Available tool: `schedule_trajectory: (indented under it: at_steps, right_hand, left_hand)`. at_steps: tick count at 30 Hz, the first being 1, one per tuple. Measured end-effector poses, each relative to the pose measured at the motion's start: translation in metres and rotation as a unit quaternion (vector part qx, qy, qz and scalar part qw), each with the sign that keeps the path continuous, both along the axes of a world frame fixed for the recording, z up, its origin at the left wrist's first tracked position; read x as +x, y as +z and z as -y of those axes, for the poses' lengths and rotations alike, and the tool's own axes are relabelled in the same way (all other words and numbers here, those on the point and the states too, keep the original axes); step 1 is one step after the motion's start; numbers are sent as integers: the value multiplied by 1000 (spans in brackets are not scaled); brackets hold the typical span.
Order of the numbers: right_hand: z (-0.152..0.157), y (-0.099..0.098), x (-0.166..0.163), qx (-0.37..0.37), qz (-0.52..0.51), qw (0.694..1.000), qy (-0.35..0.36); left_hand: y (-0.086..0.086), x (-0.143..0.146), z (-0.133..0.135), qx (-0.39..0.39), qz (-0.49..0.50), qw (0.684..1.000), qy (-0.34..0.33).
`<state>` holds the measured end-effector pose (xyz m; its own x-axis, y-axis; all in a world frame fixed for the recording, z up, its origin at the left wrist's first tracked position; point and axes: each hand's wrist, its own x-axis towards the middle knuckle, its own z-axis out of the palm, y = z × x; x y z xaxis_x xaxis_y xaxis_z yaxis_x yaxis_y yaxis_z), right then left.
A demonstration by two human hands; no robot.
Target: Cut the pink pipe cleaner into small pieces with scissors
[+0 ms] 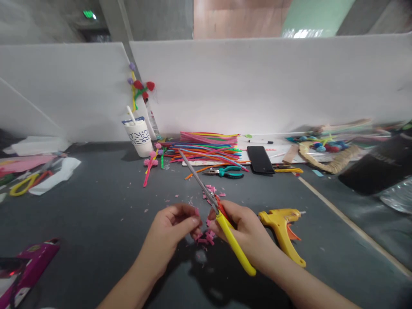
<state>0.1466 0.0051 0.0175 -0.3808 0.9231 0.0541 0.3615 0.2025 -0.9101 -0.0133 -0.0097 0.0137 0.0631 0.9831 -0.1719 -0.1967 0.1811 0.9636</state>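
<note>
My right hand [243, 221] is wrapped round a pair of scissors [234, 244] with yellow and red handles. Their long metal blades slant up and left, tips over the heap of pipe cleaners. Close beside it, my left hand [177, 223] is closed in a pinch, with a small pink piece [197, 211] at its fingertips. More cut pink bits [210, 236] lie on the dark table below and between my hands. Some of the left fingers are hidden behind the thumb.
Multicoloured pipe cleaners [209, 148] lie ahead, near teal-handled pliers [230, 172] and a phone [260, 159]. A yellow glue gun [285, 229] rests on the right. Pink pipe-cleaner flowers [150, 163] lie by a white cup [139, 137]. A dark bottle [380, 165] is far right.
</note>
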Motion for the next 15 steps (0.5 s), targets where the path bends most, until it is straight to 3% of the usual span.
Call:
schedule_trajectory:
  at_steps: [3, 7, 15]
  right_hand:
    - [2, 1, 1, 62, 141, 988, -6]
    - [5, -4, -2, 132, 266, 955, 23]
    - [4, -20, -2, 267, 373, 888, 28]
  left_hand:
    - [6, -10, -4, 41, 19, 996, 79]
    - [13, -19, -8, 81, 38, 991, 102]
    - [15, -28, -6, 114, 55, 983, 130]
